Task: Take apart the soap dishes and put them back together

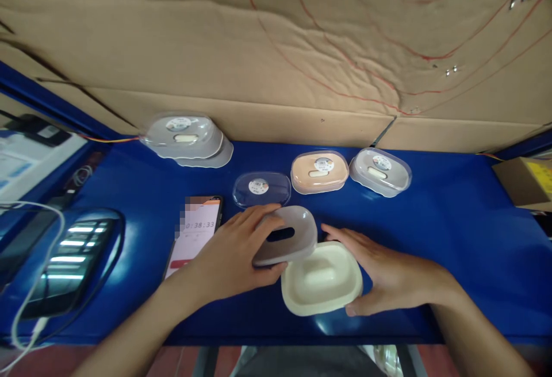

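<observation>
Left hand (254, 245) gripping grey slotted tray (304, 233), right hand (366, 268) at cream dish (297, 293)

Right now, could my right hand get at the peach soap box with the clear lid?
Probably yes: only blue tabletop shows between your right hand, spread beside the cream tray, and the peach soap box.

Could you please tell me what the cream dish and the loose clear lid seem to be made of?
The cream dish seems opaque, matte plastic, smooth and softly shaded; ceramic remains possible. The loose clear lid looks like glossy plastic: blue tabletop shows through, edges look bright.
</observation>
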### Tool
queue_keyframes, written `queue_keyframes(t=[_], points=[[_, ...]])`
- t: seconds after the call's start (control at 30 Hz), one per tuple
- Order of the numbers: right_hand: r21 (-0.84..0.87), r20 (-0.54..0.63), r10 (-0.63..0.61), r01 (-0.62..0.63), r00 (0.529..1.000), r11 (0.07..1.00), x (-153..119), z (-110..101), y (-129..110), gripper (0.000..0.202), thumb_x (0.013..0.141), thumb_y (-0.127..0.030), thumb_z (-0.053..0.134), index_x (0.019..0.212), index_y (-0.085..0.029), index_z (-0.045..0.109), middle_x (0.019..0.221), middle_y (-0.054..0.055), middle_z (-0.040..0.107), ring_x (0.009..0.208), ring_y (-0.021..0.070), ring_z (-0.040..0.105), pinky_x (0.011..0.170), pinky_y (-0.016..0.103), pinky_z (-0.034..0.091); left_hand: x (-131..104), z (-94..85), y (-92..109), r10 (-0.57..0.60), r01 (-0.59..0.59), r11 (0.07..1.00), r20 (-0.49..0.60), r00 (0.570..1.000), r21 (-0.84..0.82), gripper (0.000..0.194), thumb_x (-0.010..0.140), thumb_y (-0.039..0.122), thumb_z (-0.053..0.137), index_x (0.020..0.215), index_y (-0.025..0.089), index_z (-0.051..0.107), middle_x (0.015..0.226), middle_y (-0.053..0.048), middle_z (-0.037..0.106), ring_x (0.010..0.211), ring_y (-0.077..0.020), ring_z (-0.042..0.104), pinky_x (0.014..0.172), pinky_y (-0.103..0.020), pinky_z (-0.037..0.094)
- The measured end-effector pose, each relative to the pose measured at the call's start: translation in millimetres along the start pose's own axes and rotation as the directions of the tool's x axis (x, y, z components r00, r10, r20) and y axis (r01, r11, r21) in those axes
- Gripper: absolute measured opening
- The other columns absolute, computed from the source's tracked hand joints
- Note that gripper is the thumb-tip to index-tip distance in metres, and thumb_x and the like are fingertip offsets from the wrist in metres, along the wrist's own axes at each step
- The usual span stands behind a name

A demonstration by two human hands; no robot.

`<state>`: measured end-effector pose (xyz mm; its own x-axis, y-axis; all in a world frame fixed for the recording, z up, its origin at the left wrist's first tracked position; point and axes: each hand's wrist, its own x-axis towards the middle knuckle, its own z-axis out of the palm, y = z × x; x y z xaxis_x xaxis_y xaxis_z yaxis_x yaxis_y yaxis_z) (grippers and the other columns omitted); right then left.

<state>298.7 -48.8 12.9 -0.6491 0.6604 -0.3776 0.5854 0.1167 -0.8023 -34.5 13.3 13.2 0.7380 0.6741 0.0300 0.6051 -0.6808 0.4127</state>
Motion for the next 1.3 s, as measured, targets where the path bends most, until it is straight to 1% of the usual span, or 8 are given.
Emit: queue_keyframes(t=[0.13, 0.27, 0.53, 0.83, 0.97, 1.1, 1.17, 1.3], points=[[-0.129, -0.05, 0.085, -0.091, 0.995, 0.988, -7, 0, -1, 0.13, 0.077, -0.05, 0.09, 0.171, -0.034, 0.002, 0.174, 0.013, 0.03, 0.156, 0.0428, 0.031, 0.126, 0.064, 0.03, 3, 9.0, -3, 0.053, -0.054, 0.983, 0.011, 0.999, 0.178, 0.06, 0.09, 0.051, 0.075, 0.138, 0.022, 0.056, 0.156, -0.018, 0.056, 0.137, -0.0392, 0.059, 0.11, -0.06, 0.049], [-0.152, -0.152, 0.062, -0.086, 0.986, 0.985, 2, 6, -2, 0.125, 0.08, -0.044, 0.09, 0.17, -0.04, 0.003, 0.175, 0.009, 0.028, 0.156, 0.0405, 0.032, 0.126, 0.063, 0.03, 6, 14.9, -11, 0.123, -0.1, 0.949, -0.061, 0.99, 0.299, 0.068, 0.097, 0.061, 0.065, 0.148, 0.019, 0.051, 0.163, -0.023, 0.049, 0.145, -0.041, 0.052, 0.116, -0.064, 0.04], [-0.204, -0.233, -0.068, 0.02, 0.97, 0.979, 15, 17, 2, 0.119, 0.081, -0.028, 0.086, 0.17, -0.042, 0.008, 0.172, 0.008, 0.034, 0.154, 0.0402, 0.036, 0.124, 0.065, 0.031, 7, 15.9, -12, 0.04, -0.011, 0.962, -0.103, 0.994, 0.272, 0.054, 0.102, 0.054, 0.058, 0.144, 0.021, 0.058, 0.161, -0.022, 0.05, 0.145, -0.0414, 0.052, 0.116, -0.063, 0.041], [-0.297, -0.212, -0.176, 0.108, 0.961, 0.949, 18, 19, -6, 0.078, 0.079, -0.007, 0.066, 0.151, -0.033, 0.049, 0.162, 0.009, 0.046, 0.149, 0.0354, 0.042, 0.121, 0.059, 0.037, 5, 17.7, -8, -0.035, 0.093, 0.942, -0.181, 0.983, 0.323, 0.048, 0.099, 0.047, 0.061, 0.132, 0.013, 0.066, 0.151, -0.027, 0.056, 0.132, -0.0449, 0.059, 0.107, -0.064, 0.047], [-0.293, -0.233, -0.182, 0.11, 0.955, 0.95, 26, 26, -9, 0.063, 0.091, -0.015, 0.066, 0.15, -0.033, 0.05, 0.171, 0.009, 0.033, 0.155, 0.0319, 0.037, 0.123, 0.054, 0.039, 5, 20.4, -7, -0.024, 0.077, 0.952, -0.181, 0.983, 0.295, 0.051, 0.105, 0.048, 0.052, 0.142, 0.013, 0.06, 0.164, -0.027, 0.043, 0.147, -0.0438, 0.047, 0.117, -0.064, 0.039], [-0.276, -0.27, -0.187, 0.11, 0.944, 0.955, 32, 24, -3, 0.068, 0.093, -0.042, 0.078, 0.153, -0.036, 0.047, 0.173, 0.008, 0.029, 0.158, 0.0343, 0.032, 0.124, 0.055, 0.04, 4, 24.0, 0, 0.03, 0.008, 0.973, -0.162, 0.986, 0.232, 0.063, 0.102, 0.054, 0.056, 0.154, 0.018, 0.05, 0.17, -0.025, 0.034, 0.156, -0.0425, 0.036, 0.123, -0.065, 0.031], [-0.301, -0.356, -0.202, 0.093, 0.912, 0.949, 36, 18, 4, 0.074, 0.093, -0.051, 0.076, 0.157, -0.037, 0.042, 0.174, 0.009, 0.027, 0.16, 0.0359, 0.03, 0.125, 0.058, 0.038, 3, 27.2, 3, 0.079, -0.049, 0.974, -0.13, 0.988, 0.219, 0.069, 0.099, 0.059, 0.059, 0.156, 0.021, 0.048, 0.17, -0.024, 0.035, 0.158, -0.0428, 0.033, 0.124, -0.067, 0.028], [-0.459, -0.623, -0.252, -0.085, 0.741, 0.885, 51, 4, 21, 0.07, 0.106, -0.044, 0.058, 0.166, -0.037, 0.023, 0.175, 0.011, 0.024, 0.163, 0.037, 0.02, 0.127, 0.066, 0.026, 3, 30.9, 4, 0.109, -0.085, 0.975, -0.106, 0.988, 0.207, 0.062, 0.1, 0.049, 0.062, 0.155, 0.021, 0.05, 0.167, -0.023, 0.042, 0.158, -0.0419, 0.033, 0.126, -0.069, 0.023]])
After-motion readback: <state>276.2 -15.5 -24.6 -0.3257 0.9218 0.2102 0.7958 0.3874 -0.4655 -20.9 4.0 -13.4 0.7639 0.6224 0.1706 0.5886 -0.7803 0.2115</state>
